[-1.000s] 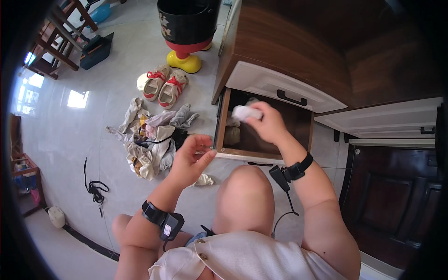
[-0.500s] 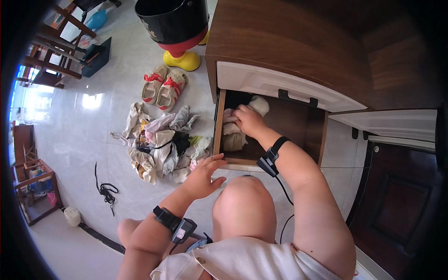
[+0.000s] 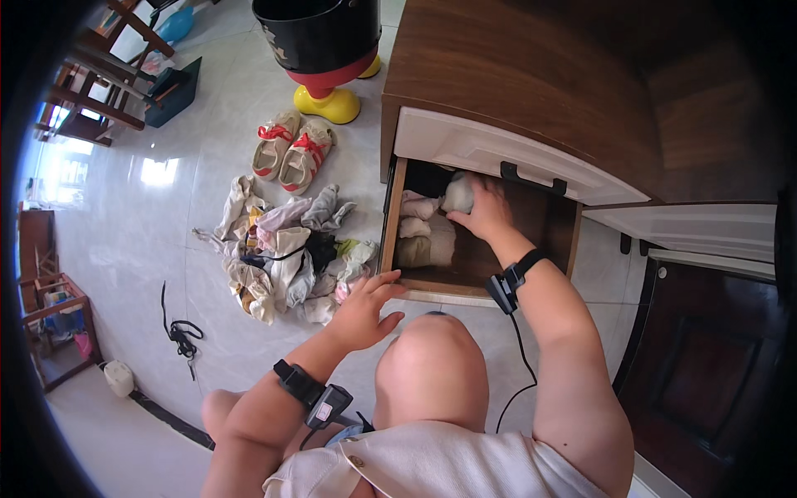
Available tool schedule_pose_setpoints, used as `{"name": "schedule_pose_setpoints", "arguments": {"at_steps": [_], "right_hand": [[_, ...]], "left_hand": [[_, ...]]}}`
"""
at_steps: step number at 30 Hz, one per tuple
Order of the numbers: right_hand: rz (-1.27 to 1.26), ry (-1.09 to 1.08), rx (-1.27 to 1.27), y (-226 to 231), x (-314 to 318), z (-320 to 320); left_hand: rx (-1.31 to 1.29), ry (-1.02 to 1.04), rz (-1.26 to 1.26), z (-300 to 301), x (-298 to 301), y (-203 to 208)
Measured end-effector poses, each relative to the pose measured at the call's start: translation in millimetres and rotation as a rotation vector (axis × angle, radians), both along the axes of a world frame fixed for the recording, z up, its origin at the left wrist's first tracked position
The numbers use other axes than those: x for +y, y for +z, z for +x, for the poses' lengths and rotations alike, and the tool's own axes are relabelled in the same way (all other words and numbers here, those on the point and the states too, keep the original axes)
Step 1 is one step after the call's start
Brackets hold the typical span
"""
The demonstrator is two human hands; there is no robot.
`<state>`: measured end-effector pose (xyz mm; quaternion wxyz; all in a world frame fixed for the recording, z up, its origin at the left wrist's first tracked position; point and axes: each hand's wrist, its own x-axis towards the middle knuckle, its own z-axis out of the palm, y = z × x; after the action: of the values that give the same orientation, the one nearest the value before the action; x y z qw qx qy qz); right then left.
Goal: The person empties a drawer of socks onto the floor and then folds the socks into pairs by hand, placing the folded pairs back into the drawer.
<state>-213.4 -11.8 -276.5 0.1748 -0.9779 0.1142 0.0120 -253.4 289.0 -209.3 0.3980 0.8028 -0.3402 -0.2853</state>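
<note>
A drawer (image 3: pixel 531 220) stands pulled out of the wooden cabinet, with rolled and folded socks along its left side. My right hand (image 3: pixel 488 214) reaches into it, thumb and fingers curled around a white rolled sock (image 3: pixel 458 192) near the back. Pink (image 3: pixel 419 205) and olive (image 3: pixel 413 251) rolled socks lie in front, beside a pale one (image 3: pixel 440 242). My left hand (image 3: pixel 364 314) is open, fingertips resting at the drawer's front left corner. Just left of that hand, a loose heap of mixed socks (image 3: pixel 290 257) is spread on the tiled floor.
White sneakers with red laces (image 3: pixel 305 156) stand beyond the heap. Behind them is a black bucket with yellow feet (image 3: pixel 320 41). A black cord (image 3: pixel 183 334) lies on the floor at left. The cabinet (image 3: pixel 498 66) rises beyond the drawer; a dark door (image 3: pixel 689 365) is at right.
My right hand has shifted right and back, from the pink sock to the white rolled one. The socks at the drawer's left are now uncovered. My left hand stays at the drawer corner.
</note>
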Motion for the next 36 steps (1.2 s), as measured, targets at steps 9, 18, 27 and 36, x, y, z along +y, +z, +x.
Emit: {"name": "schedule_pose_setpoints", "arguments": {"at_steps": [9,18,27,36], "right_hand": [[-0.059,0.12,0.296,-1.2,1.8,11.4],[1.385,0.027,0.458,59.6,37.6,-17.4],[0.738,0.562,0.897,22.3,66.5,10.6],[0.023,0.742,0.586,19.9,96.0,1.6]], "left_hand": [[-0.049,-0.006,-0.032,-1.9,14.1,0.8],[0.204,0.144,-0.134,2.9,24.1,8.0],[0.136,0.024,-0.113,-7.0,27.5,-5.0],[0.129,0.026,-0.129,-11.2,29.3,-4.7]]}}
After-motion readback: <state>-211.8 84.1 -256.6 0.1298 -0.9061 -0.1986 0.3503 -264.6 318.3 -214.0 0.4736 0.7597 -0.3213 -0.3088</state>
